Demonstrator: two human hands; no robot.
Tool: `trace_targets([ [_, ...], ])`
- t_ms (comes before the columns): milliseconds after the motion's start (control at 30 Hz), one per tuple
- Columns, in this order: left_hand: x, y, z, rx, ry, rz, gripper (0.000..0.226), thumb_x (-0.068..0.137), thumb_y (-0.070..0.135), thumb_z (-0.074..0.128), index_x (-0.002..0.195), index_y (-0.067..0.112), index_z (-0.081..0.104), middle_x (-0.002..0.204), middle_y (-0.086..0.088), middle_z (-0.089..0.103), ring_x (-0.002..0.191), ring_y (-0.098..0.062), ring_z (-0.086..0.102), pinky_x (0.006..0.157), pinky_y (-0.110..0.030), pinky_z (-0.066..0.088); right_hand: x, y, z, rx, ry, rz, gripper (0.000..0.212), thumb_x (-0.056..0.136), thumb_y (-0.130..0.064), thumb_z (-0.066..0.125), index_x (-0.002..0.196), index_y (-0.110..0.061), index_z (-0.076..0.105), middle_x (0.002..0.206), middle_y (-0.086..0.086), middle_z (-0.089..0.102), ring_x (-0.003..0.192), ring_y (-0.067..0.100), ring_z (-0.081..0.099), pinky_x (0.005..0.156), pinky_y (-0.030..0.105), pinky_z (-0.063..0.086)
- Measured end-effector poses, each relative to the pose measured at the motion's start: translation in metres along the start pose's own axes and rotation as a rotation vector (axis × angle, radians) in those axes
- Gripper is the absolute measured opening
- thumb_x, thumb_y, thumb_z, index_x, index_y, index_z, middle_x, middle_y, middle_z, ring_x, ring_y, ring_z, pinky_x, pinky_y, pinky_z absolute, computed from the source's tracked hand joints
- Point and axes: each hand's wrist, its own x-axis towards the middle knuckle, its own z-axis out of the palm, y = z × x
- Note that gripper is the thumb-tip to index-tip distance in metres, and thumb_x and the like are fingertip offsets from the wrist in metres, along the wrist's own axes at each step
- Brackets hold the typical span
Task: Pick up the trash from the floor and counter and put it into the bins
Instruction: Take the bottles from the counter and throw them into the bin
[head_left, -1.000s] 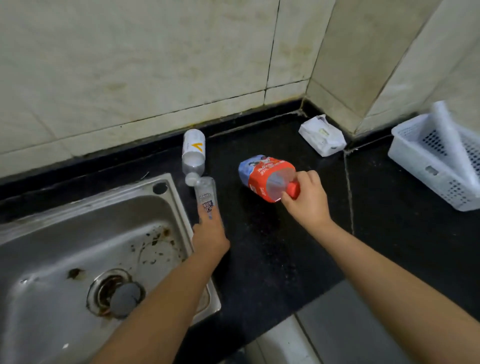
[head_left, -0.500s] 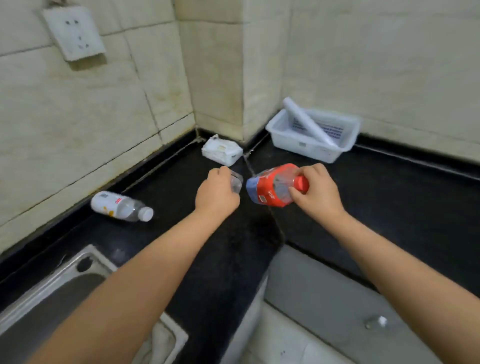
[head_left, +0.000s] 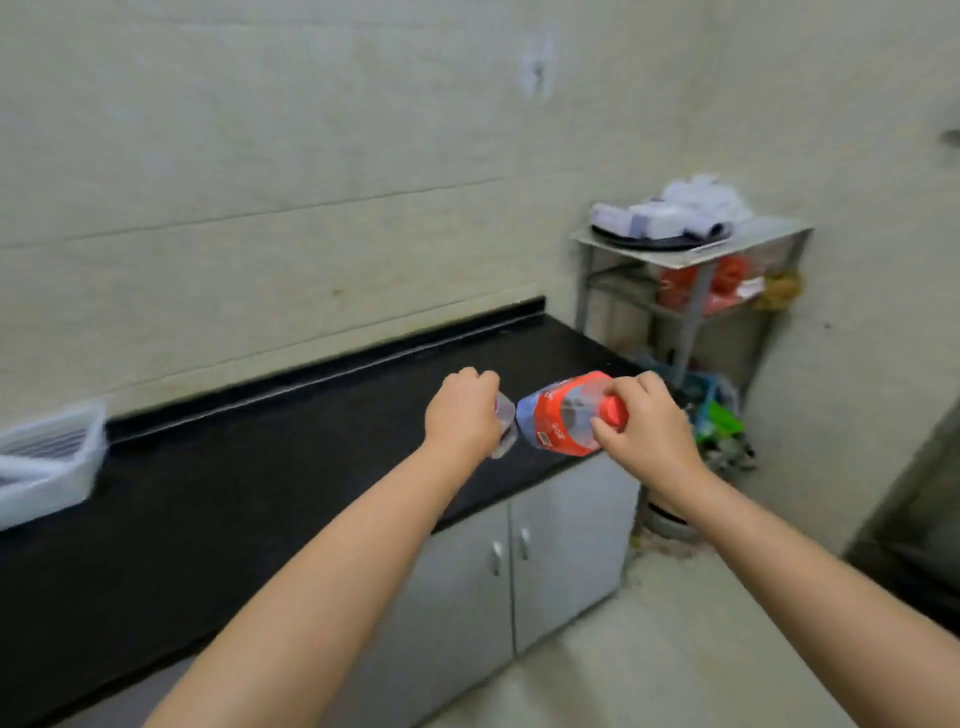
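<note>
Both arms reach forward over a long black surface (head_left: 249, 467) that runs along a pale tiled wall (head_left: 260, 182) and ends at the right above grey cabinet doors (head_left: 519, 561) with small metal handles. The right hand (head_left: 647, 431) has its fingers (head_left: 608, 434) clamped around the red-capped neck of a red-labelled plastic bottle (head_left: 558, 415), which it holds on its side in the air above the front edge of the surface, base pointing left. The left hand (head_left: 462, 415) is closed in a fist around a small clear bottle (head_left: 503, 423), only the end of which shows past the knuckles; that end sits just beside the base of the red-labelled bottle, and the blur makes it hard to tell whether the two touch. At the far left a white slotted basket (head_left: 52, 462) rests on the surface against the wall. Past the right end of the surface stands a grey metal shelf rack (head_left: 693, 291) in the corner, with a dark tray and pale wrapped items on its top level and red and orange bags on the shelf below. At the foot of the rack, on the floor (head_left: 675, 649), lies a heap of mixed colourful clutter (head_left: 719, 421), too blurred to identify. The floor is pale, and a dark shape fills the far right edge.
</note>
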Motion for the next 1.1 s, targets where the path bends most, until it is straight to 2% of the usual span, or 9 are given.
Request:
trace_targets([
  [333,0.06,0.399,0.124,-0.045,-0.124,0.726,0.019,0.091,0.006,0.044,0.104,0.0,0.057,0.116,-0.02,0.054,0.113,-0.036,0.048,0.085,-0.044,0.046,-0.072,0.308,-0.234,-0.236,0.336,0.667,0.035,0.079,-0.011,0.063,0.11,0.002,0.054,0.116,0.023,0.05,0.108,0.039,0.053,0.091,0.039,0.043],
  [533,0.056,0.62,0.226,-0.062,-0.301,1.086,0.025,0.088,0.004,0.047,0.111,-0.002,0.055,0.12,-0.023,0.051,0.117,-0.038,0.045,0.088,-0.043,0.044,-0.119,0.468,-0.325,-0.284,0.506,1.035,0.032,0.078,-0.008,0.061,0.106,0.005,0.053,0.116,0.027,0.05,0.108,0.039,0.051,0.089,0.036,0.038],
  [600,0.042,0.682,0.259,-0.041,-0.383,1.178,0.026,0.088,0.005,0.049,0.113,-0.002,0.055,0.122,-0.021,0.05,0.118,-0.036,0.044,0.09,-0.043,0.044,-0.146,0.51,-0.345,-0.225,0.541,1.179,0.039,0.077,-0.014,0.06,0.111,0.005,0.053,0.118,0.028,0.051,0.111,0.037,0.05,0.088,0.032,0.034],
  [667,0.021,0.737,0.291,-0.015,-0.476,1.266,0.025,0.089,0.007,0.049,0.112,-0.002,0.056,0.123,-0.021,0.05,0.118,-0.035,0.044,0.093,-0.042,0.044,-0.177,0.54,-0.36,-0.19,0.59,1.326,0.047,0.075,-0.02,0.059,0.115,0.003,0.054,0.119,0.027,0.053,0.11,0.038,0.052,0.09,0.035,0.04],
  [767,-0.015,0.801,0.343,0.017,-0.601,1.333,0.028,0.091,0.012,0.05,0.116,0.001,0.056,0.126,-0.019,0.049,0.121,-0.034,0.044,0.097,-0.04,0.043,-0.226,0.587,-0.37,-0.149,0.604,1.5,0.057,0.065,-0.029,0.054,0.111,0.003,0.056,0.113,0.028,0.055,0.106,0.038,0.054,0.087,0.038,0.044],
  [900,-0.069,0.851,0.432,0.082,-0.801,1.338,0.036,0.093,0.024,0.05,0.123,0.003,0.052,0.129,-0.019,0.047,0.123,-0.033,0.044,0.098,-0.038,0.042,-0.297,0.671,-0.332,0.046,0.466,1.716,0.057,0.066,-0.041,0.071,0.112,-0.01,0.059,0.113,0.019,0.064,0.1,0.032,0.062,0.086,0.033,0.049],
  [967,-0.095,0.865,0.488,0.124,-0.906,1.315,0.036,0.092,0.023,0.052,0.123,0.004,0.051,0.128,-0.019,0.047,0.12,-0.034,0.046,0.097,-0.036,0.043,-0.323,0.711,-0.304,0.149,0.416,1.788,0.047,0.073,-0.032,0.071,0.11,-0.006,0.06,0.112,0.017,0.065,0.104,0.031,0.062,0.087,0.031,0.046],
  [1033,-0.118,0.868,0.547,0.168,-1.003,1.273,0.038,0.091,0.022,0.055,0.124,0.005,0.05,0.129,-0.017,0.046,0.12,-0.032,0.048,0.097,-0.035,0.044,-0.34,0.745,-0.277,0.302,0.423,1.897,0.044,0.079,-0.02,0.071,0.114,0.0,0.055,0.108,0.011,0.058,0.11,0.03,0.057,0.083,0.027,0.042],
  [1100,-0.139,0.865,0.607,0.213,-1.103,1.227,0.04,0.091,0.023,0.055,0.127,0.006,0.047,0.13,-0.017,0.046,0.12,-0.032,0.048,0.097,-0.034,0.044,-0.365,0.783,-0.238,0.434,0.444,1.997,0.045,0.08,-0.015,0.07,0.117,0.002,0.052,0.111,0.018,0.056,0.111,0.033,0.055,0.079,0.025,0.037],
])
